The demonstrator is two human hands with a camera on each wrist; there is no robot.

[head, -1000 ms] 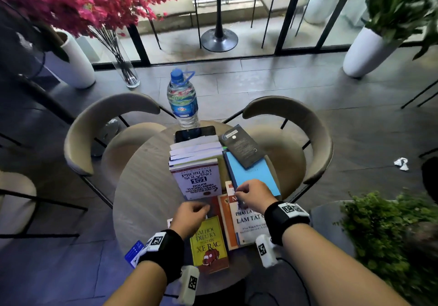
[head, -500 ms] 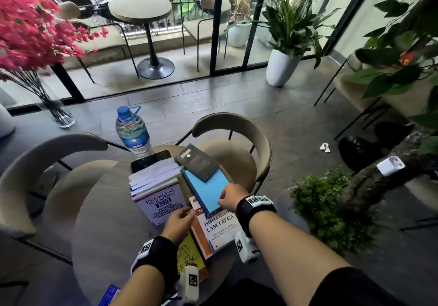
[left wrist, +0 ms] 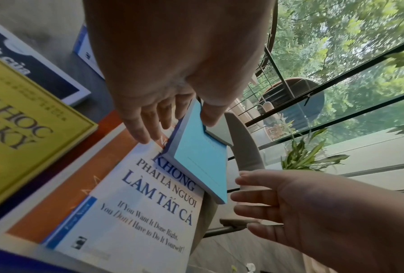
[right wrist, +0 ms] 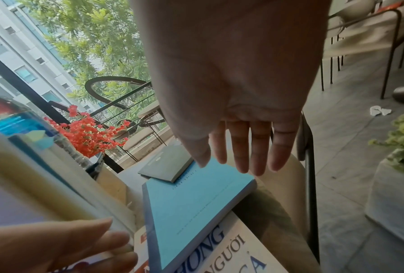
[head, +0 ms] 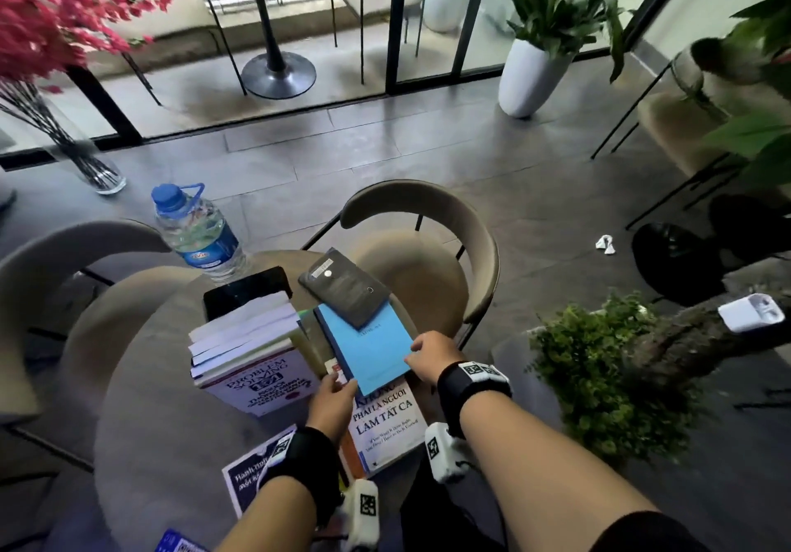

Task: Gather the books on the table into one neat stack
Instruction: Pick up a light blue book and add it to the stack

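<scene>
A light blue book point(head: 369, 348) lies over the top of a white and orange book point(head: 387, 419), with a dark grey book point(head: 344, 288) on its far end. My left hand point(head: 342, 385) pinches the blue book's point(left wrist: 196, 157) near-left corner, thumb on the cover and fingers point(left wrist: 147, 129) along the spine side. My right hand point(head: 421, 350) is at the near-right edge, its fingers point(right wrist: 257, 157) straight over the cover and gripping nothing. A stack of books point(head: 244, 346) stands to the left. A yellow book point(left wrist: 21, 120) and a dark blue book point(head: 246, 479) lie near me.
The round table point(head: 162, 401) also bears a water bottle point(head: 194, 234) and a black phone point(head: 246, 290) behind the stack. Curved chairs point(head: 428, 217) stand at the far side. A bushy plant point(head: 599, 380) is close on the right.
Both hands have shifted from the white book's top edge to the blue book's near corners. The left hand has taken hold of its corner. The camera has swung right.
</scene>
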